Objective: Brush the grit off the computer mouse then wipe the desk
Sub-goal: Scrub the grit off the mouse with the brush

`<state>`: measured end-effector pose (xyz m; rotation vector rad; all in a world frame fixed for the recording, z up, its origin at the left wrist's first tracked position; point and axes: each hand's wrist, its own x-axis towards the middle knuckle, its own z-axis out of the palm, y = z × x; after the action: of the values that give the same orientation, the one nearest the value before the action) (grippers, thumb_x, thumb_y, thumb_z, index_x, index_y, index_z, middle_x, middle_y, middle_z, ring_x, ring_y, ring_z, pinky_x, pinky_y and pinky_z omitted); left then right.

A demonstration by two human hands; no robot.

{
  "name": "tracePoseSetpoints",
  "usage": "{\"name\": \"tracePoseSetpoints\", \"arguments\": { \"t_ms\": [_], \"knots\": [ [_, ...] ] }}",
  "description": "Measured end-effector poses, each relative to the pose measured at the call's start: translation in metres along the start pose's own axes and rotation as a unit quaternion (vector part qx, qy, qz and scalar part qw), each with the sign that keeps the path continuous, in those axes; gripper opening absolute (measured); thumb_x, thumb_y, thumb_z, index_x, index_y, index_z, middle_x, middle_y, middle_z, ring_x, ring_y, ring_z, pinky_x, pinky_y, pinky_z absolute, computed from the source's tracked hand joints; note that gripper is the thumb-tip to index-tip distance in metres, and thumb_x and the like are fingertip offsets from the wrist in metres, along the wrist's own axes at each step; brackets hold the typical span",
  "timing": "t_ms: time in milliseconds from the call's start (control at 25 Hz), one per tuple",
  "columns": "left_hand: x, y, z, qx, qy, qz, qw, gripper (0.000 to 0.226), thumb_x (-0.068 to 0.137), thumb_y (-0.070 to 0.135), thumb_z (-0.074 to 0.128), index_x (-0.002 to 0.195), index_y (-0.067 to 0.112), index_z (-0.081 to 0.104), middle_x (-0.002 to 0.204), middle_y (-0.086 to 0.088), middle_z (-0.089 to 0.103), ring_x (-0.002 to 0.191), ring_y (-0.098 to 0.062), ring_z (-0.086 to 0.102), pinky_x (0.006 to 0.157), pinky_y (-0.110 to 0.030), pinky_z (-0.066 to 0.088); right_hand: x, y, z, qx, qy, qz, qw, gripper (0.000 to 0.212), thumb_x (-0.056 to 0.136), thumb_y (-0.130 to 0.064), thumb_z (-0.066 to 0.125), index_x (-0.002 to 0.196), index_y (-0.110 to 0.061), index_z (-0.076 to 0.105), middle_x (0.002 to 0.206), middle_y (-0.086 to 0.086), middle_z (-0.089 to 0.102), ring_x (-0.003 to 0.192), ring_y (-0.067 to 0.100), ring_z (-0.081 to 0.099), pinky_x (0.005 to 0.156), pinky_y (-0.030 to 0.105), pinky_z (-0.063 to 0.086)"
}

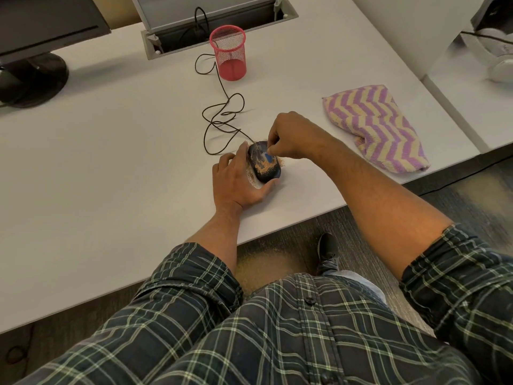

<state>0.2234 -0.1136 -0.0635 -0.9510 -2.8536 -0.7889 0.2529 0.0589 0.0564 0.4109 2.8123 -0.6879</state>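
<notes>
A black wired computer mouse (265,168) lies on the white desk (125,168), with tan grit on its back and spilled around it. My left hand (238,182) cups the mouse from the left, thumb curled round its near end. My right hand (291,137) hovers over the mouse and pinches a small blue brush (268,157) whose tip touches the mouse's top. Most of the brush is hidden inside my fingers. A folded purple and yellow zigzag towel (380,126) lies to the right, apart from both hands.
The mouse cable (222,118) loops back toward a desk cable slot (216,29). A red mesh pen cup (229,52) stands behind the mouse. A monitor base (30,76) sits far left. Grit lies on the floor (266,262) below the desk's edge.
</notes>
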Motion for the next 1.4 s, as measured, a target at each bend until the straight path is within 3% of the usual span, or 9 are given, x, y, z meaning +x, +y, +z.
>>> {"name": "tracePoseSetpoints", "arguments": {
  "t_ms": [200, 280, 400, 600, 760, 920, 1080, 1240, 1400],
  "knots": [
    [0.000, 0.000, 0.000, 0.000, 0.005, 0.004, 1.000, 0.105, 0.067, 0.088, 0.059, 0.146, 0.021, 0.044, 0.127, 0.001, 0.064, 0.118, -0.025, 0.052, 0.094, -0.038, 0.040, 0.002, 0.000, -0.001, 0.007, 0.048, -0.039, 0.998, 0.016, 0.086, -0.018, 0.069, 0.097, -0.015, 0.080, 0.090, 0.002, 0.075, 0.075, 0.015, 0.066, 0.066, 0.027, 0.053],
    [0.000, 0.000, 0.001, -0.001, 0.006, 0.005, 1.000, 0.104, 0.067, 0.088, 0.059, 0.145, 0.021, 0.044, 0.126, 0.001, 0.064, 0.118, -0.026, 0.052, 0.093, -0.038, 0.040, 0.002, 0.000, 0.002, -0.030, 0.025, -0.053, 0.998, 0.017, 0.088, -0.020, 0.069, 0.101, -0.015, 0.079, 0.096, 0.003, 0.075, 0.082, 0.018, 0.066, 0.072, 0.030, 0.054],
    [0.001, -0.001, 0.001, 0.003, 0.004, 0.001, 1.000, 0.105, 0.067, 0.087, 0.061, 0.147, 0.021, 0.043, 0.129, 0.000, 0.064, 0.119, -0.026, 0.052, 0.095, -0.039, 0.040, 0.002, 0.001, 0.002, -0.053, -0.024, -0.058, 0.997, 0.014, 0.086, -0.019, 0.072, 0.098, -0.016, 0.080, 0.094, 0.002, 0.075, 0.075, 0.015, 0.064, 0.065, 0.027, 0.051],
    [0.000, -0.001, 0.001, -0.001, 0.004, 0.002, 1.000, 0.103, 0.066, 0.086, 0.063, 0.146, 0.022, 0.043, 0.126, 0.000, 0.064, 0.118, -0.025, 0.052, 0.095, -0.038, 0.040, 0.004, 0.000, -0.002, -0.060, 0.021, -0.063, 0.996, 0.016, 0.089, -0.021, 0.069, 0.101, -0.017, 0.079, 0.097, 0.001, 0.073, 0.083, 0.017, 0.064, 0.067, 0.028, 0.045],
    [0.000, 0.000, 0.000, 0.001, 0.005, 0.003, 1.000, 0.106, 0.066, 0.087, 0.061, 0.147, 0.020, 0.043, 0.129, 0.000, 0.064, 0.120, -0.026, 0.052, 0.096, -0.039, 0.040, 0.003, 0.002, -0.004, -0.069, -0.001, -0.042, 0.997, 0.013, 0.083, -0.022, 0.075, 0.094, -0.017, 0.080, 0.089, 0.001, 0.075, 0.066, 0.011, 0.061, 0.055, 0.021, 0.039],
    [-0.001, 0.001, 0.000, -0.004, 0.016, 0.007, 1.000, 0.103, 0.066, 0.086, 0.061, 0.144, 0.022, 0.044, 0.126, 0.001, 0.064, 0.117, -0.025, 0.052, 0.094, -0.039, 0.041, 0.004, -0.003, -0.005, -0.039, 0.052, -0.030, 0.997, 0.014, 0.084, -0.021, 0.071, 0.093, -0.019, 0.081, 0.087, -0.001, 0.076, 0.070, 0.015, 0.063, 0.060, 0.024, 0.044],
    [0.000, 0.002, -0.002, -0.008, 0.012, 0.004, 1.000, 0.103, 0.066, 0.086, 0.061, 0.144, 0.020, 0.045, 0.125, 0.002, 0.065, 0.118, -0.026, 0.052, 0.095, -0.039, 0.040, 0.001, -0.008, 0.005, -0.041, 0.006, -0.010, 0.999, 0.015, 0.077, -0.012, 0.070, 0.087, -0.016, 0.080, 0.081, 0.003, 0.074, 0.068, 0.018, 0.065, 0.058, 0.025, 0.047],
    [0.000, 0.002, -0.003, -0.011, 0.008, 0.002, 1.000, 0.103, 0.065, 0.084, 0.063, 0.144, 0.020, 0.046, 0.124, 0.001, 0.065, 0.119, -0.027, 0.052, 0.094, -0.039, 0.040, 0.003, -0.010, 0.003, -0.046, 0.025, -0.003, 0.999, 0.016, 0.077, -0.011, 0.070, 0.090, -0.014, 0.079, 0.080, 0.003, 0.073, 0.068, 0.018, 0.065, 0.059, 0.027, 0.052],
    [0.000, 0.001, -0.002, -0.011, 0.011, 0.003, 1.000, 0.103, 0.065, 0.083, 0.065, 0.145, 0.020, 0.046, 0.124, 0.001, 0.065, 0.118, -0.026, 0.052, 0.095, -0.039, 0.040, 0.003, -0.009, 0.000, -0.043, 0.007, -0.002, 0.999, 0.014, 0.075, -0.010, 0.073, 0.088, -0.013, 0.079, 0.079, 0.002, 0.072, 0.066, 0.016, 0.063, 0.057, 0.023, 0.045]
  ]
}}
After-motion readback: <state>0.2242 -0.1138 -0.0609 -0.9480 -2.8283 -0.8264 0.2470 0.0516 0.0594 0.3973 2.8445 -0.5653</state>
